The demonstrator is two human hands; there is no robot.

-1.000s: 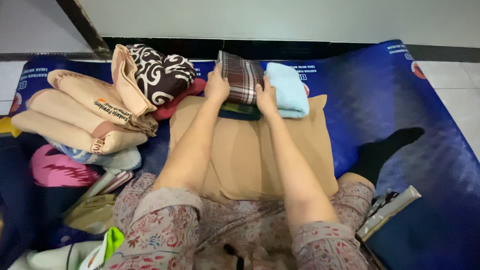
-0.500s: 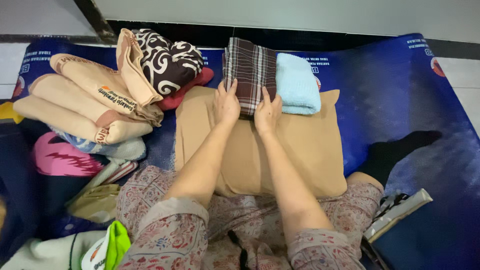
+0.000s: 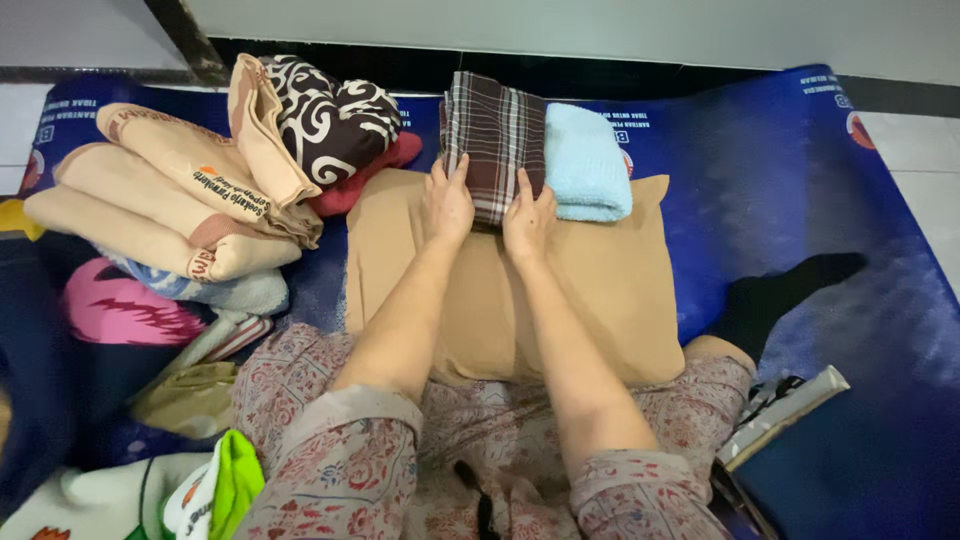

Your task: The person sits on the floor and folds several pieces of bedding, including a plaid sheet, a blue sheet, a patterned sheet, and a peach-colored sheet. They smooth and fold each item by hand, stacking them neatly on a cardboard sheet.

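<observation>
A folded dark plaid cloth (image 3: 497,135) lies at the far end of a flat tan cloth (image 3: 610,290) spread before me on a blue mat (image 3: 790,180). My left hand (image 3: 447,200) rests on the plaid cloth's near left corner with fingers spread. The near right edge of the same cloth is under my right hand (image 3: 527,218). Both hands press flat on it and grip nothing. A folded light blue towel (image 3: 585,160) sits right beside the plaid cloth.
At left is a pile of folded tan garments (image 3: 170,210), a brown and white patterned cloth (image 3: 330,115) over a red one, and more clothes below. A wrapped packet (image 3: 780,415) lies at right by my knee. A wall runs along the back.
The plaid cloth now lies flat, covering the dark cloth that showed under it. My hands have slid from its sides back to its near edge.
</observation>
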